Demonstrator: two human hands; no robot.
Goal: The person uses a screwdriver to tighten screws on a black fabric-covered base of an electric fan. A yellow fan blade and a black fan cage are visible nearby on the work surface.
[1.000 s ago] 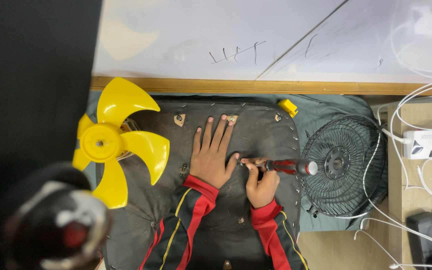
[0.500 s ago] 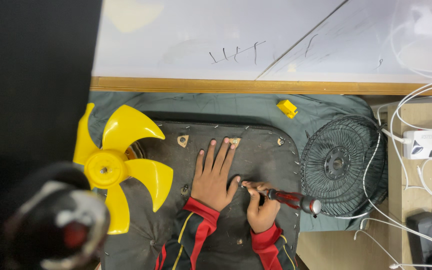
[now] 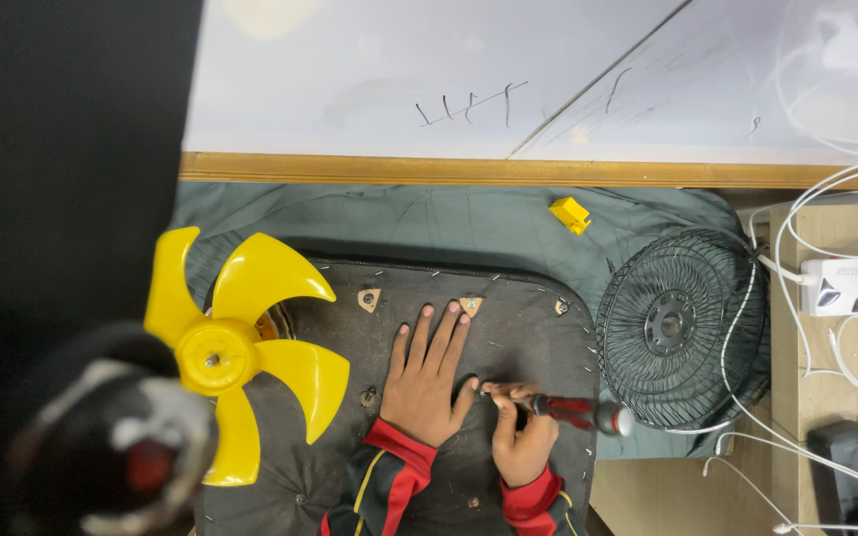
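Nearest the camera, the right hand [image 3: 520, 445] is curled tight around a screwdriver [image 3: 576, 413] with a glossy red-and-black handle and rounded grey butt, its tip hidden at the fingertips and aimed toward the left hand [image 3: 429, 382]. That hand lies flat, fingers spread and gripping nothing, pressing on a dark, matte, rounded-rectangular panel [image 3: 518, 337] studded with small metal pins along its edge and bearing triangular tan fittings just beyond the fingertips. Left of the flat hand stands a bright yellow plastic fan blade [image 3: 235, 352] with smooth curved paddles. Right of the screwdriver rests a round black wire grille [image 3: 682, 328]. Beyond both hands, a wrinkled grey-green cloth [image 3: 429, 223] carries a small yellow plastic piece [image 3: 570, 213], then a wooden strip and white board.
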